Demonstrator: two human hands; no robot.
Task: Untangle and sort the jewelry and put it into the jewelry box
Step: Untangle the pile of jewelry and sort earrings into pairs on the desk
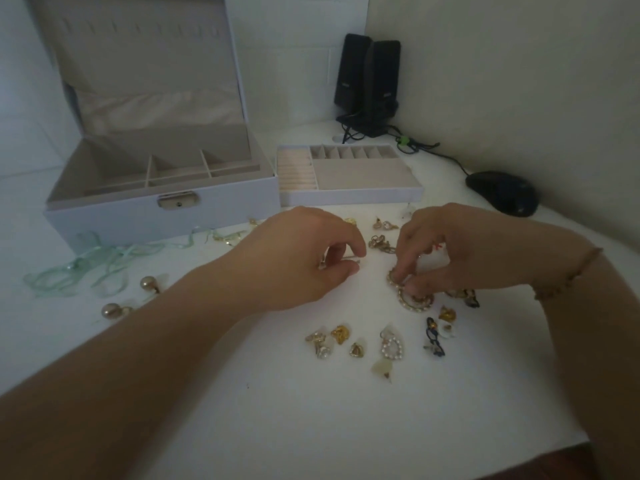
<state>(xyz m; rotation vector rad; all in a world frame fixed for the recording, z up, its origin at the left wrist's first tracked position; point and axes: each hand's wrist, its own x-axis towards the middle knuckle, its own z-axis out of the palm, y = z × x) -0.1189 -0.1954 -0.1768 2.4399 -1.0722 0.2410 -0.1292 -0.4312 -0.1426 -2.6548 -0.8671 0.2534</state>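
The pale blue jewelry box (pixel 114 216) stands open at the back left, lid up, its beige compartments bare. Its removable tray (pixel 349 197) lies to the right of it. My left hand (pixel 298 261) pinches a small thin metal piece (pixel 349 260) between thumb and forefinger. My right hand (pixel 446 251) pinches a pearl hoop earring (pixel 394 278); a second pearl hoop (pixel 415 303) lies just below it on the table. Several small gold and pearl earrings (pixel 349 341) are scattered in front of my hands. A pearl heart earring (pixel 392 348) lies among them.
A tangle of mint green ribbon (pixel 90 268) lies on the white table at the left, with two gold ball pieces (pixel 149 284) near it. Black speakers (pixel 369 84) stand in the back corner, and a black mouse (pixel 502 192) with its cable sits at the right.
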